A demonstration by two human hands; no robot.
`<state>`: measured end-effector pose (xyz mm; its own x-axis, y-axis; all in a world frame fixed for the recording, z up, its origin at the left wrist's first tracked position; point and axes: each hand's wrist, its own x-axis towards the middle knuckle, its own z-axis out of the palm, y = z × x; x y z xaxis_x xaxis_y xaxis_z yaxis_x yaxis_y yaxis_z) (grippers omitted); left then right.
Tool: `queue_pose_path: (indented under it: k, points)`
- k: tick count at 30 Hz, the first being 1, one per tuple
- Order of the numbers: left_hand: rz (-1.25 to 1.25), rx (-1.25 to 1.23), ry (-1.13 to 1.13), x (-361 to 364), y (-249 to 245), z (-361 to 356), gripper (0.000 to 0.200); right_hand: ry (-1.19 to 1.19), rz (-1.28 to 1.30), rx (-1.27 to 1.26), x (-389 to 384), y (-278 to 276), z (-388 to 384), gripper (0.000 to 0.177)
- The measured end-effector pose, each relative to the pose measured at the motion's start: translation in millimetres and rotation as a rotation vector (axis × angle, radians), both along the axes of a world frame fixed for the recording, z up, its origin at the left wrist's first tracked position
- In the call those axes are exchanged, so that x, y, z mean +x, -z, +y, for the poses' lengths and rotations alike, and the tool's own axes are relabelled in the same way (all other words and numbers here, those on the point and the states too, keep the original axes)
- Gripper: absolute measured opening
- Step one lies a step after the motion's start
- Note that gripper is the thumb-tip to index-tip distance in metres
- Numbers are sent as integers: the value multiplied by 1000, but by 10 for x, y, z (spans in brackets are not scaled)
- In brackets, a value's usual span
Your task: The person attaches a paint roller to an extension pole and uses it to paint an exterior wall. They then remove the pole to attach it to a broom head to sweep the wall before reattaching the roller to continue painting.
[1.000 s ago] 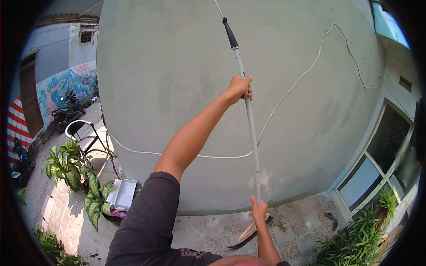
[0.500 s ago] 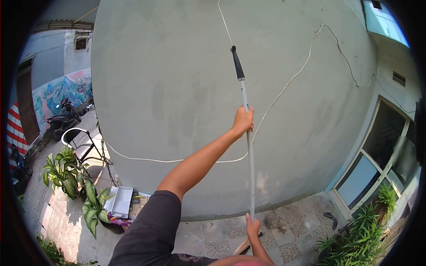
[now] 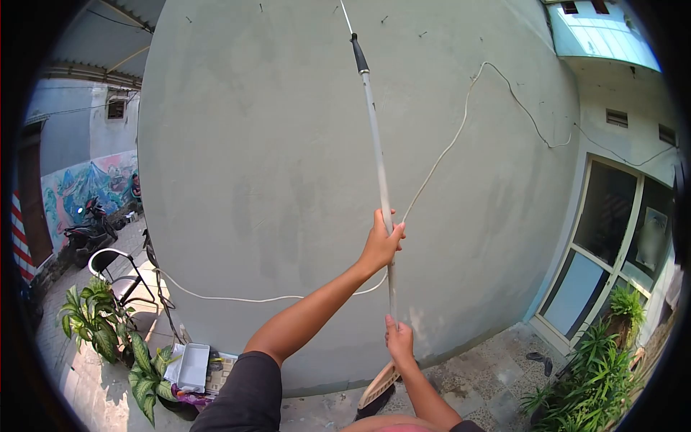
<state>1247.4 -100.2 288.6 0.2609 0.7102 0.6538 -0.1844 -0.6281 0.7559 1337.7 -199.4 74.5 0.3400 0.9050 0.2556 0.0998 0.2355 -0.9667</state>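
Observation:
A long grey extension pole point(image 3: 376, 137) with a black grip point(image 3: 359, 54) stands nearly upright before me, leaning slightly left at the top. From that grip a thin metal rod point(image 3: 347, 16) runs out of the frame, so its far end is hidden. My left hand point(image 3: 381, 243) is wrapped around the pole's lower part. Just below it, my right hand point(image 3: 399, 340) closes on the pole near its bottom end. Behind the pole rises a grey-green plastered wall point(image 3: 237, 144) with darker patches and a loose white cable point(image 3: 453, 147).
At lower left are a white tray point(image 3: 193, 367), leafy potted plants point(image 3: 90, 317) and a chair point(image 3: 124, 273). A parked motorbike point(image 3: 91, 227) is farther back. On the right are a glazed door point(image 3: 601, 245) and green plants point(image 3: 586, 374). Several nails stick out of the upper wall.
The pole has gone up, its black grip now farther above my left hand. My right hand has risen closer to my left. The view has tilted upward.

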Motion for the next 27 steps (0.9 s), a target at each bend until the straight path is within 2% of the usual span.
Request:
queue_pose_path:
  k: [1,3,5,6,7,8,10,12,13,14,17,20,22,25,26,27]
  points:
    - [-27,116,-60,55,-17,-27,44,-70,106,11,2,-136,37,40]
    - [-34,147,-59,68,-151,-16,46,-110,91,66,10,-376,94,34]
    - [165,106,-36,-57,-339,19,45,-152,82,115,-33,-483,52,30]
    - [164,112,-36,-91,-390,45,45,-216,95,186,-81,-540,-22,26]
    - [193,89,-43,-128,-436,71,44,-282,108,256,-113,-575,-61,35]
    - [222,65,-51,-152,-471,86,43,-284,106,261,-111,-572,-66,35]
    - [292,61,-47,-231,-541,61,46,-279,-107,323,-102,-545,-45,63]
    - [353,50,-52,-351,-602,45,50,-243,-208,347,-80,-629,113,65]
    - [311,167,-155,-426,-630,40,55,-199,-307,367,-81,-756,162,68]
    - [270,283,-258,-507,-659,38,59,-161,-354,410,-36,-969,240,67]
    - [158,318,-328,-826,-840,-147,66,-105,-439,555,55,-2020,463,66]
    - [67,393,-412,-1101,-992,-226,59,-84,-518,585,-66,-2900,509,67]
    - [-20,463,-469,-1290,-1045,-295,51,-82,-505,368,-258,-3139,403,65]
    - [-15,395,-447,-1540,-979,-268,48,24,-657,492,-315,-2392,866,66]
    - [-11,391,-452,-1615,-899,-244,48,-82,-492,438,-468,-2044,714,66]
    - [15,377,-459,-1680,-799,-206,46,-43,-535,378,-563,-1584,695,67]
